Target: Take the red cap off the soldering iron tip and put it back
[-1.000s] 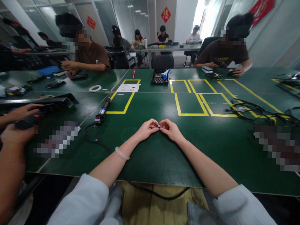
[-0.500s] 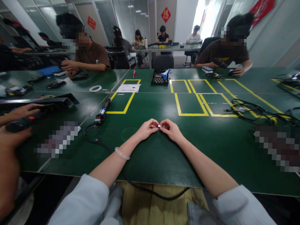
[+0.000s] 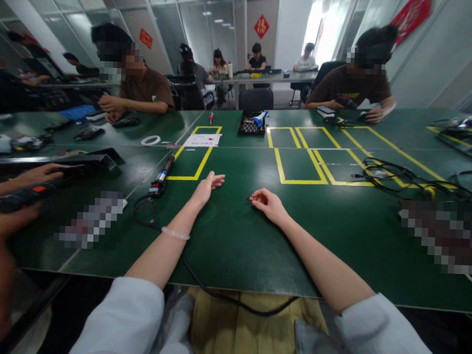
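Observation:
My right hand (image 3: 269,204) is closed in a pinch at the middle of the green table (image 3: 233,239). Between thumb and forefinger it holds a small red and dark piece (image 3: 250,198), too small to make out its kind. To the left, my left hand (image 3: 210,185) is held over the table with its fingers stretched out and nothing in them. Nearest to it are a yellow tape outline (image 3: 199,167) and a white paper label (image 3: 202,139) with a small red spot on it.
A corded electric screwdriver (image 3: 161,175) lies left of my left hand, its cable (image 3: 230,301) running below my arms. At the back stands a black tray (image 3: 252,126). Tangled black cables (image 3: 392,173) lie right. A co-worker's hand (image 3: 19,209) holds a dark tool at left.
My left hand has let go of the small piece and moved left and away from me, its fingers now extended. The right hand keeps the piece in nearly the same spot.

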Demonstrator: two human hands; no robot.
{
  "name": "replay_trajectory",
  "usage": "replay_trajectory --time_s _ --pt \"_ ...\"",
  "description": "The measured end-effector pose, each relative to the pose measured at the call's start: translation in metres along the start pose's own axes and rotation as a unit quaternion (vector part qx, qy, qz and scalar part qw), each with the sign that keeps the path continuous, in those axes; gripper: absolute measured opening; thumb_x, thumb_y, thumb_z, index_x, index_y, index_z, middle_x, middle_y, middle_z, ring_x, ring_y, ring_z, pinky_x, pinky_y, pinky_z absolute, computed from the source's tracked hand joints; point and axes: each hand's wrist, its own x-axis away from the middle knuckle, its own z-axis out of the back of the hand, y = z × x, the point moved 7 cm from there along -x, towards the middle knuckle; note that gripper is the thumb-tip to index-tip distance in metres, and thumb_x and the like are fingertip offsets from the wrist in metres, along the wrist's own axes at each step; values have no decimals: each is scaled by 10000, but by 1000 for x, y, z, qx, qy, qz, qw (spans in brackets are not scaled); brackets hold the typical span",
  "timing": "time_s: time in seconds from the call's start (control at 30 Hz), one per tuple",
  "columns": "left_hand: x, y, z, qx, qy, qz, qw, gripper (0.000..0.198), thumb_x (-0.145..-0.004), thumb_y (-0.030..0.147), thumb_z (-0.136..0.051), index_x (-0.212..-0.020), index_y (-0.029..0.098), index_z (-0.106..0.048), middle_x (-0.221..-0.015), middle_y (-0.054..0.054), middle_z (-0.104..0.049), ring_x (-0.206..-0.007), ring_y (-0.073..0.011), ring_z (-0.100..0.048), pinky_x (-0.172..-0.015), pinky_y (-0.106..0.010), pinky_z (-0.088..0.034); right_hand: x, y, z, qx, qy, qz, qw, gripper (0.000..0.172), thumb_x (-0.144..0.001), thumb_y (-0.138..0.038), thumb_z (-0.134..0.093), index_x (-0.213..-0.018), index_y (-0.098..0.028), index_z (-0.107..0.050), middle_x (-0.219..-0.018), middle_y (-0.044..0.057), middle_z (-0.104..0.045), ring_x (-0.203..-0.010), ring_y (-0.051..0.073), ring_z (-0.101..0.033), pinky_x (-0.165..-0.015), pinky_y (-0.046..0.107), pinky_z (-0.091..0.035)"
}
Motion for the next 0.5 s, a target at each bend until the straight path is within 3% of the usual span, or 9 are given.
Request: replay_trajectory --time_s 0.07,0.13,0.23,0.37,0.5 --pt "-3 -13 41 -181 74 8 981 598 -889 497 -343 -1315 132 -550 -1331 -136 -547 -1217 -267 -498 -1038 -408 -373 0 -2 -1 5 -5 -1 1000 219 -778 -322 -631 -929 -167 -599 -717 -13 -577 -585 106 -466 -574 239 -388" --pt "1 -30 84 -343 150 49 926 644 -823 483 -509 -1354 117 -493 -1412 -183 -443 -1292 -350 -403 -1061 -482 -328 1 -3 -1 9 -8 -2 1000 215 -779 -317 -629 -927 -163 -603 -714 -14 -573 -584 105 -460 -571 238 -382" --pt "14 -56 138 -451 215 129 857 731 -775 461 -595 -1372 78 -418 -1449 -235 -362 -1316 -416 -337 -1043 -528 -318 1 -3 -2 12 -12 -1 1000 205 -783 -315 -625 -925 -167 -610 -709 -16 -568 -585 106 -458 -574 239 -382" --pt "24 -94 170 -445 142 230 854 699 -762 509 -588 -1306 93 -449 -1364 -244 -444 -1205 -410 -465 -936 -500 -415 1 -2 -2 21 -13 -5 1000 204 -781 -321 -629 -921 -173 -617 -703 -19 -557 -590 111 -467 -588 246 -389" --pt "20 -104 178 -457 99 191 863 621 -744 501 -594 -1224 117 -503 -1326 -220 -467 -1132 -368 -534 -904 -443 -450 1 -1 -2 27 -10 -4 1000 200 -783 -329 -626 -911 -176 -615 -692 -19 -554 -594 114 -475 -591 247 -398"
